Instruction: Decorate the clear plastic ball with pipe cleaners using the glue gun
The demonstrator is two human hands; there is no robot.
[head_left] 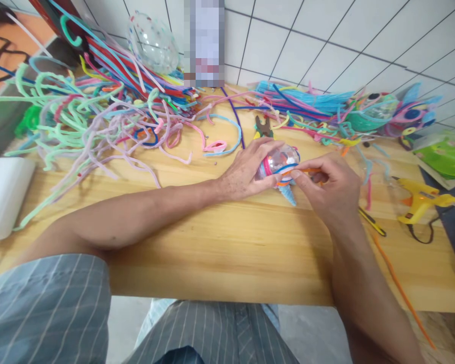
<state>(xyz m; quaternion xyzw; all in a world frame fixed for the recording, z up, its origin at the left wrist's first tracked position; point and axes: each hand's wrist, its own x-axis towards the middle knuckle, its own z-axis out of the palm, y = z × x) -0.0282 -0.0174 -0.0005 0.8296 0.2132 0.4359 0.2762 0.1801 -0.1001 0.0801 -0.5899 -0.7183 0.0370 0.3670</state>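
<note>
Between the two hands, over the bench (pixel 220 242): a clear ball (pixel 284 157) ringed with coloured bands. Clasping its left and far sides with the left hand (pixel 256 169), half curled around the curve. Pinching an orange pipe cleaner (pixel 310 170) in the right hand (pixel 326 183), nearly closed, just beside the ball's right edge. Pointing toward the near side from underneath: a fuzzy blue spike (pixel 287 194). Just beyond the ball: pliers (pixel 264 127).
</note>
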